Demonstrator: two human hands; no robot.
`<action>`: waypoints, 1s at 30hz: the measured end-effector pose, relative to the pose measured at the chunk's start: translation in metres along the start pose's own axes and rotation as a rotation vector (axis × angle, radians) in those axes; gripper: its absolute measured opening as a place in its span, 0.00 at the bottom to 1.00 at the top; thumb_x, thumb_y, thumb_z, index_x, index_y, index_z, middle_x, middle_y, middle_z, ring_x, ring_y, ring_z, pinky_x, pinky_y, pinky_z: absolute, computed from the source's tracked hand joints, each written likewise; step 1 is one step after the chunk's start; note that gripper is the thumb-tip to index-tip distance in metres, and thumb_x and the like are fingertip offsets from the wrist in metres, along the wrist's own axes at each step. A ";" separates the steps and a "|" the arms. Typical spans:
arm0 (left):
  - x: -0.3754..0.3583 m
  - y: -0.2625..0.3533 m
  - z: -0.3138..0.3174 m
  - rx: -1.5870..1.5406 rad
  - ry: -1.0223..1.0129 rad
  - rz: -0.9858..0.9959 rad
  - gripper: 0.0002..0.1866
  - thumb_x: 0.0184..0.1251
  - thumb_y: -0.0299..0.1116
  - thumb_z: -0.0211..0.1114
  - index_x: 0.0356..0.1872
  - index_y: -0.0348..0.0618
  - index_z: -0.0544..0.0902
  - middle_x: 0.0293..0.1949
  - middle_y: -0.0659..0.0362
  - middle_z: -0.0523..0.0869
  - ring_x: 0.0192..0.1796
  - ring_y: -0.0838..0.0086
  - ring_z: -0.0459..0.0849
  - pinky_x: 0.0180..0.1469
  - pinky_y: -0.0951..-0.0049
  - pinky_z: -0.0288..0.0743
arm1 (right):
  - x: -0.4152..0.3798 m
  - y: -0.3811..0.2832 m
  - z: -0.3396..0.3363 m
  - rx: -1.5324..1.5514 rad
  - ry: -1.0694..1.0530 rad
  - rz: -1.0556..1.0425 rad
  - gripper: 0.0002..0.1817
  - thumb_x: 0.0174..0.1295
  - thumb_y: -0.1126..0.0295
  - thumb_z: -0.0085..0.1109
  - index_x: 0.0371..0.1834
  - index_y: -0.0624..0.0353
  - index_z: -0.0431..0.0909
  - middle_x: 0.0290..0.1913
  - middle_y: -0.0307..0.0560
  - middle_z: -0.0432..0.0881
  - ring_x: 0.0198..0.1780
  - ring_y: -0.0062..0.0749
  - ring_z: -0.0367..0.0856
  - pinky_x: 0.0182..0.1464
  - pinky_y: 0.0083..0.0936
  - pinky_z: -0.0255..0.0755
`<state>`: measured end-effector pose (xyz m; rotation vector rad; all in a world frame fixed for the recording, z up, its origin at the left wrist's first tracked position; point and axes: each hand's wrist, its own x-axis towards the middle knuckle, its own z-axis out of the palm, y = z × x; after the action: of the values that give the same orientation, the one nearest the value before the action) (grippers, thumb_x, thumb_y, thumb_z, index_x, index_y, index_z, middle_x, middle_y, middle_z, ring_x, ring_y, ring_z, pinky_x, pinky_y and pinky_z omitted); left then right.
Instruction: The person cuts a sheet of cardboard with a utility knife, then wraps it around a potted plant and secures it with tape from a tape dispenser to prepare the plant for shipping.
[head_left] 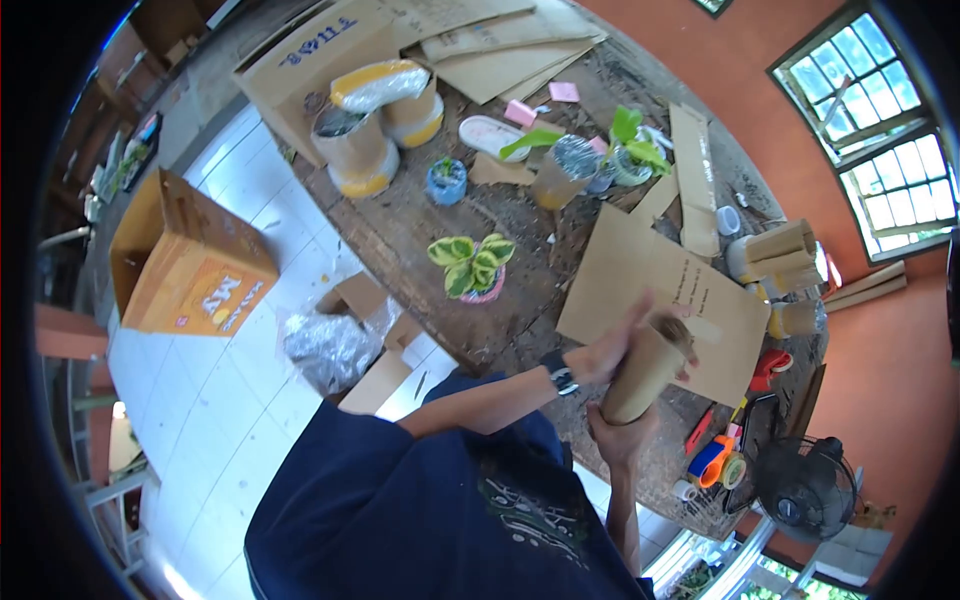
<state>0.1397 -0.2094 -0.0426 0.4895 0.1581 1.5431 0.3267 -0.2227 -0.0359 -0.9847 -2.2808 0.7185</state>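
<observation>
A brown rolled-up cardboard tube is held at a tilt between my two hands, above the table's front edge. My left hand, with a dark watch on its wrist, is closed around the tube's upper part; its fingers are partly blurred and hidden behind it. Lower down, my right hand grips the bottom end. Behind the tube lies a flat cardboard sheet with printed text. A small potted plant with yellow-green leaves stands to the left of my hands.
Right of my hands lie an orange-and-blue tape dispenser, a red tape dispenser and a black fan. Wrapped cardboard cylinders, plants and a large box stand farther back. An orange carton is on the floor.
</observation>
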 end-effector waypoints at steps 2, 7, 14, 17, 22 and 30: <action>-0.003 -0.012 0.004 -0.007 -0.079 -0.046 0.50 0.69 0.78 0.31 0.78 0.47 0.56 0.64 0.45 0.77 0.61 0.56 0.81 0.67 0.54 0.71 | -0.002 -0.003 0.017 0.168 0.069 -0.019 0.25 0.44 0.67 0.79 0.43 0.65 0.79 0.36 0.47 0.82 0.36 0.36 0.83 0.42 0.34 0.77; -0.018 -0.017 0.009 0.016 0.150 0.036 0.45 0.72 0.74 0.35 0.72 0.45 0.64 0.56 0.51 0.81 0.54 0.59 0.86 0.58 0.58 0.80 | -0.011 -0.010 0.020 0.324 -0.165 0.340 0.25 0.41 0.68 0.81 0.40 0.66 0.79 0.34 0.45 0.82 0.35 0.33 0.82 0.40 0.33 0.77; -0.016 -0.004 0.002 0.074 0.158 0.030 0.41 0.74 0.71 0.44 0.69 0.43 0.66 0.50 0.52 0.85 0.49 0.69 0.87 0.50 0.69 0.81 | -0.021 0.004 0.026 0.311 0.024 0.274 0.20 0.44 0.71 0.79 0.37 0.66 0.79 0.30 0.43 0.82 0.31 0.29 0.82 0.38 0.30 0.77; -0.019 -0.015 0.007 0.344 0.244 0.049 0.43 0.67 0.65 0.60 0.68 0.38 0.67 0.53 0.49 0.83 0.54 0.67 0.84 0.59 0.67 0.76 | -0.002 -0.008 0.016 0.423 -0.291 0.444 0.24 0.41 0.73 0.80 0.42 0.66 0.78 0.35 0.45 0.84 0.35 0.31 0.84 0.41 0.30 0.78; -0.045 -0.026 -0.011 0.853 0.320 0.123 0.50 0.48 0.50 0.83 0.67 0.33 0.67 0.59 0.48 0.80 0.64 0.64 0.78 0.67 0.63 0.70 | -0.012 0.008 0.007 0.733 -0.399 0.713 0.39 0.45 0.72 0.77 0.63 0.68 0.70 0.56 0.54 0.81 0.56 0.40 0.82 0.57 0.35 0.76; -0.042 0.034 0.015 0.881 0.239 -0.022 0.47 0.41 0.46 0.87 0.61 0.29 0.74 0.54 0.47 0.85 0.56 0.65 0.84 0.61 0.67 0.76 | -0.030 0.065 -0.024 1.761 -0.226 0.612 0.52 0.55 0.44 0.66 0.74 0.71 0.57 0.68 0.64 0.71 0.62 0.53 0.78 0.63 0.48 0.75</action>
<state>0.1125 -0.2549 -0.0243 0.9774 1.0489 1.4526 0.3906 -0.2015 -0.0692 -0.5501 -0.6127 2.4247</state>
